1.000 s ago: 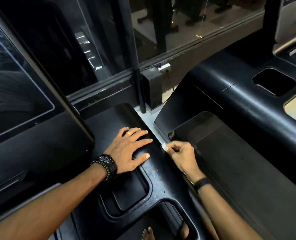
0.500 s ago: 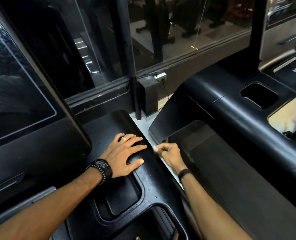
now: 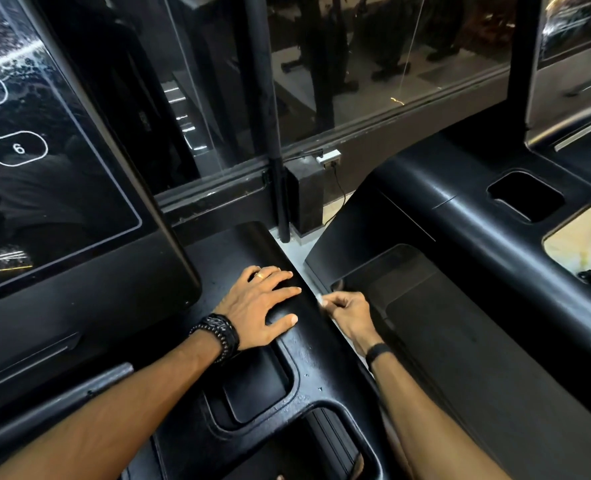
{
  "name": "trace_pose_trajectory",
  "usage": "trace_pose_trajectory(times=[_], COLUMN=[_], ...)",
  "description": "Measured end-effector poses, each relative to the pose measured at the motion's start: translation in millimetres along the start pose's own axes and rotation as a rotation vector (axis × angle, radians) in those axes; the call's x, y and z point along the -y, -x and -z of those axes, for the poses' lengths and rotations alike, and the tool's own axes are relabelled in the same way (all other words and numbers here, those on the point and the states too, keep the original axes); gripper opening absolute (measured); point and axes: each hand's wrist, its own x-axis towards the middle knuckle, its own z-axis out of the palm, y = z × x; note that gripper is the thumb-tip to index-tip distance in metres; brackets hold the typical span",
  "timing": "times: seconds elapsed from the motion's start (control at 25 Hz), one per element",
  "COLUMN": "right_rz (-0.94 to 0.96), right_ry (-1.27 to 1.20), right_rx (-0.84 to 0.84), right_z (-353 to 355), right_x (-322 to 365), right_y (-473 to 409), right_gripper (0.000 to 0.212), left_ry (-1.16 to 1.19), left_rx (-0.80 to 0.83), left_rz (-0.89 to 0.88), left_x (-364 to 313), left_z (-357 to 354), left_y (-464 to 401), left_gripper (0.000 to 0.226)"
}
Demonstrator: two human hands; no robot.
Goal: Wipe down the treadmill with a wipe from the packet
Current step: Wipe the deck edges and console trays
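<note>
Left hand lies flat, fingers spread, on the black treadmill console. At its 3 o'clock, right hand pinches a small white wipe between curled fingertips against the console's right edge. Packet unseen.

We see a glass wall across the far side, dim and reflective, with a black vertical post in front of it. Pale floor shows below the post. A black box with a white socket and cable sits at the wall base. A second exercise machine stands right. Lighting is low.
</note>
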Motion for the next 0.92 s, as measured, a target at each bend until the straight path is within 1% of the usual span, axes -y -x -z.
trace_pose_trajectory(times=[0.08,0.16,0.24,0.32,0.4,0.48,0.56,0.6,0.68,0.76,0.84,0.92], right_rz=[0.099,0.147,0.142,0.177,0.296,0.481,0.649,0.683,0.673,0.592,0.570,0.654], right_ry=[0.021,0.029,0.081,0.154,0.176,0.236,0.338,0.353,0.333,0.336,0.380,0.447], right_rx=[-0.037,-0.056,-0.030,-0.066,-0.107,-0.074,0.004,0.009,-0.060,-0.148,-0.107,0.006], right_z=[6,20,33,29,10,-12,-15,-8,3,-3,-26,-36], right_x=[12,11,5,13,40,68,64,54,44,52,70,69], right_y=[20,52,69,57,52,71,103,118,117,88,79,92], right_gripper=[0.007,0.004,0.006,0.009,0.011,0.020,0.014,0.011,0.012,0.014,0.016,0.017], left_ry=[-0.033,-0.045,-0.044,-0.046,-0.030,-0.014,0.029,0.050,0.054,0.047,0.043,0.039], left_rx=[-0.018,-0.035,-0.066,-0.088,-0.088,-0.100,-0.140,-0.155,-0.174,-0.159,-0.158,-0.179], left_rz=[0.057,0.101,0.141,0.162,0.171,0.166,0.150,0.145,0.145,0.148,0.150,0.144], left_x=[1,7,16,24,27,28,29,28,30,30,30,29], left_z=[0,0,0,1,2,2,0,0,0,1,0,-1], left_y=[2,8,19,27,32,37,39,40,35,32,34,34], left_gripper=[0.059,0.054,0.053,0.055,0.056,0.057,0.055,0.054,0.052,0.053,0.053,0.052])
